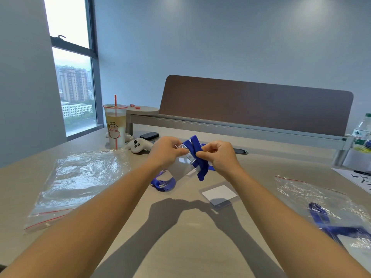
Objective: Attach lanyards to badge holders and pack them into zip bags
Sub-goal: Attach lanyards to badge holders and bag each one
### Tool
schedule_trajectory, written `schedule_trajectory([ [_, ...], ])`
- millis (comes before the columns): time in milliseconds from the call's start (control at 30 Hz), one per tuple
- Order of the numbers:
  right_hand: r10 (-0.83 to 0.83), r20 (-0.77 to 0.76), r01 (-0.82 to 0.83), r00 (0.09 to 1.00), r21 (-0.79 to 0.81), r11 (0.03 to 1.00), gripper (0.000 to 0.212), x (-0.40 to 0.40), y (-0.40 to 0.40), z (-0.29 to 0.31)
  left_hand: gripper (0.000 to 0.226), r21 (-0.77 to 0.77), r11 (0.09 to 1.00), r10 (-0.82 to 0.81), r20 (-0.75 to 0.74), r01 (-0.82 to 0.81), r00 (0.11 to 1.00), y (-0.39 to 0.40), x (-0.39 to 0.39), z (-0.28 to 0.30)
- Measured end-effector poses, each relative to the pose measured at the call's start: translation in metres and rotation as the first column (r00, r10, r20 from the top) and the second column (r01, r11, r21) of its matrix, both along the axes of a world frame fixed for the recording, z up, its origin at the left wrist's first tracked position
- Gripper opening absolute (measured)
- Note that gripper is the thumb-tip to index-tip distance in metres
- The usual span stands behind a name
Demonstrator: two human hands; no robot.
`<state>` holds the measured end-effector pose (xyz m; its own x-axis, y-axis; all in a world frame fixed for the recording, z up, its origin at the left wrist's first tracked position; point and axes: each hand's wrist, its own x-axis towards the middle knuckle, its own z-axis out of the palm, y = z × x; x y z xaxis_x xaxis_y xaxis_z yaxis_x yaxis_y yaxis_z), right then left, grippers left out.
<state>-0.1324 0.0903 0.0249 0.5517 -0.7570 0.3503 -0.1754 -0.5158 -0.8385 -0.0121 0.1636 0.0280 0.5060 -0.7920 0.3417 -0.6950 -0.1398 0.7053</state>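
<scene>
Open room: bare table (180,227) lies under your forearms, zip bags (80,177) to either side.
Left hand (165,151): pinches the clear badge holder (181,167), raised.
Right hand (218,156): pinches the blue lanyard (197,155) at the holder's top.

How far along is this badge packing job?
One zip bag on the right already holds a blue lanyard. Both hands, left and right, are fitting a blue lanyard onto a clear badge holder. Another badge holder lies unattached, and the left zip bags look unfilled.
</scene>
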Motion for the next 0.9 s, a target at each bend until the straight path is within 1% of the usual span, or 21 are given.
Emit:
schedule_trajectory([
  [33,-0.001,0.014,0.002,1.0,-0.018,1.0,0.007,0.0,-0.001,-0.001,0.026,-0.006,1.0,-0.012,-0.009,0.012,1.0,0.0,0.0,0.001],
  [67,-0.004,0.023,0.005,1.0,-0.039,0.999,0.007,0.001,-0.001,-0.002,0.025,-0.014,1.0,-0.026,-0.016,0.025,1.0,0.001,0.0,0.002],
  [167,-0.018,0.025,0.02,1.0,-0.088,0.996,0.026,0.001,-0.002,-0.004,0.024,-0.04,0.997,-0.059,-0.018,0.059,0.998,0.003,0.001,0.003],
  [200,-0.017,0.027,0.019,1.0,-0.085,0.996,0.029,0.001,-0.001,-0.004,0.023,-0.047,0.997,-0.069,-0.009,0.068,0.998,0.003,0.001,0.004],
  [300,0.041,0.013,-0.041,0.999,-0.024,0.999,0.026,0.0,-0.002,-0.003,0.023,-0.049,0.995,-0.088,0.034,0.09,0.996,0.005,0.005,0.005],
  [367,0.098,-0.036,-0.098,0.994,0.008,0.995,0.025,0.0,-0.001,-0.002,0.023,-0.048,0.995,-0.087,0.078,0.091,0.993,0.005,0.006,0.005],
  [433,0.146,-0.089,-0.144,0.985,0.027,0.989,0.012,0.0,0.001,-0.001,0.024,-0.05,0.996,-0.072,0.132,0.079,0.989,0.004,0.007,0.005],
  [500,0.171,-0.122,-0.166,0.978,0.052,0.985,0.008,0.001,0.003,-0.001,0.025,-0.051,0.997,-0.05,0.163,0.059,0.985,0.004,0.007,0.005],
  [567,0.185,-0.145,-0.177,0.972,0.071,0.982,0.009,0.001,0.003,-0.001,0.026,-0.046,0.998,-0.037,0.17,0.045,0.985,0.004,0.007,0.004],
  [700,0.219,-0.201,-0.2,0.955,0.11,0.974,0.024,0.002,0.005,-0.003,0.028,-0.027,0.999,-0.038,0.193,0.044,0.98,0.005,0.006,0.001],
  [767,0.238,-0.195,-0.216,0.951,0.127,0.968,0.022,0.002,0.006,-0.005,0.027,-0.015,0.999,-0.04,0.192,0.044,0.98,0.005,0.007,-0.001],
  [833,0.238,-0.177,-0.215,0.955,0.141,0.966,0.013,0.004,0.008,-0.009,0.024,0.004,0.998,-0.06,0.165,0.061,0.984,0.007,0.009,-0.003],
  [867,0.231,-0.168,-0.208,0.958,0.142,0.968,0.012,0.005,0.01,-0.011,0.022,0.02,0.997,-0.08,0.142,0.078,0.987,0.009,0.01,-0.004],
  [900,0.221,-0.155,-0.2,0.963,0.139,0.97,0.017,0.006,0.011,-0.014,0.021,0.036,0.994,-0.105,0.113,0.101,0.988,0.012,0.012,-0.006],
])
